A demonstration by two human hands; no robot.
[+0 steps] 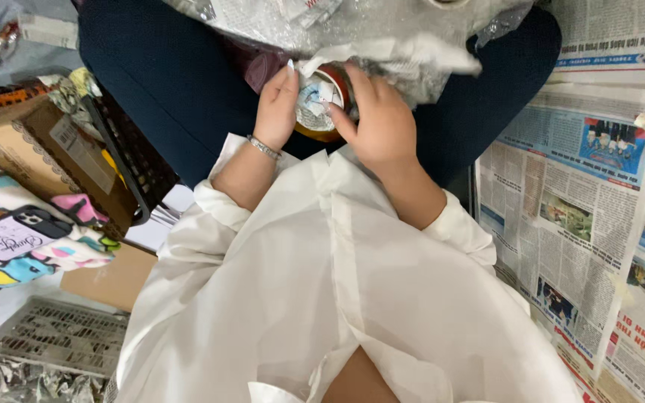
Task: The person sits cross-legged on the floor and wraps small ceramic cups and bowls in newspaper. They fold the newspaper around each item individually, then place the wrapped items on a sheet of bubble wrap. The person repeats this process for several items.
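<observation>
Both hands, left hand [278,104] and right hand [381,123], clamp a small round jar [321,104] by its sides against bubble wrap [382,30]; likely rigid, light, breakable, slippery.

One head cam, looking steeply down over the person's chest and lap (very close), facing fwd toward the newspaper-covered floor [591,224]; no 2nd view to overlap with.
</observation>
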